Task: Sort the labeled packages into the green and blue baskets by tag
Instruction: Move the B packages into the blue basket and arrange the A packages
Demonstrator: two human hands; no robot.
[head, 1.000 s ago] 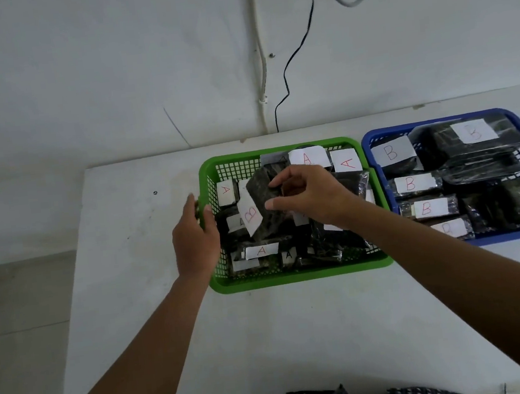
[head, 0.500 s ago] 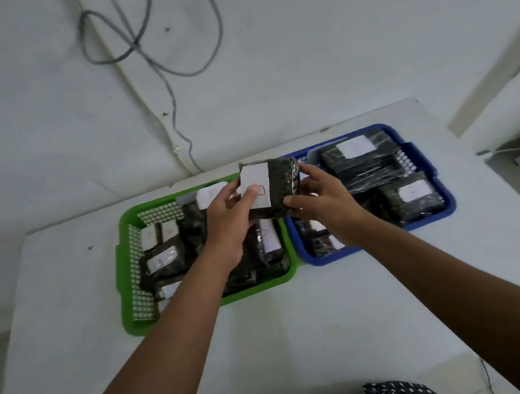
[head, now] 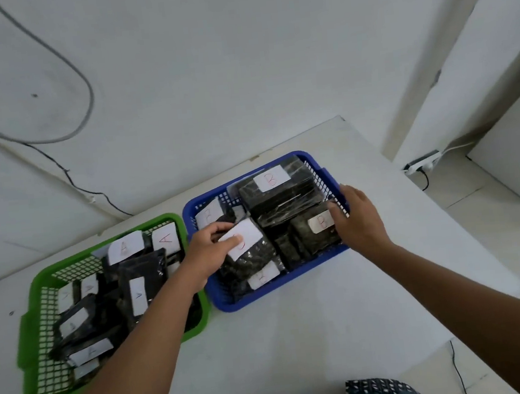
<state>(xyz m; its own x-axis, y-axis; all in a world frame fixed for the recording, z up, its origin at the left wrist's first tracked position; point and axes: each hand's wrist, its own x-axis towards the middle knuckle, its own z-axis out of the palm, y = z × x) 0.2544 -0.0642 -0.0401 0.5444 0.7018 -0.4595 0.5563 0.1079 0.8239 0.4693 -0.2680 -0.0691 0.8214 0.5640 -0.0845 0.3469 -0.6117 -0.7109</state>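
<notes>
Pinched between thumb and fingers, a dark package [head: 247, 252] with a white tag sits in the grip of the left hand [head: 208, 256], low over the left part of the blue basket [head: 296, 276]; the thumb lies across the tag, and the red letter on it is partly covered, so it cannot be read for sure. That package rests on or just above other dark packages in the same basket. The right hand [head: 359, 218] curls its fingers over the right rim of the blue basket, beside a package tagged B [head: 316, 229]. A larger package tagged B [head: 278, 187] lies across the far part of the blue basket, and another B tag [head: 262, 276] shows at its near wall. The blue basket stands toward the far right corner of the white counter [head: 300, 346]. Touching or just beside its left wall stands the green basket [head: 27, 343], nearer the left edge of the counter, holding several dark packages whose tags read A [head: 124, 247]; the left forearm crosses over its right end. Behind the counter, on the pale wall, hangs a grey cable [head: 80, 84], and at the far right a white power strip [head: 422, 162] lies on the floor.
</notes>
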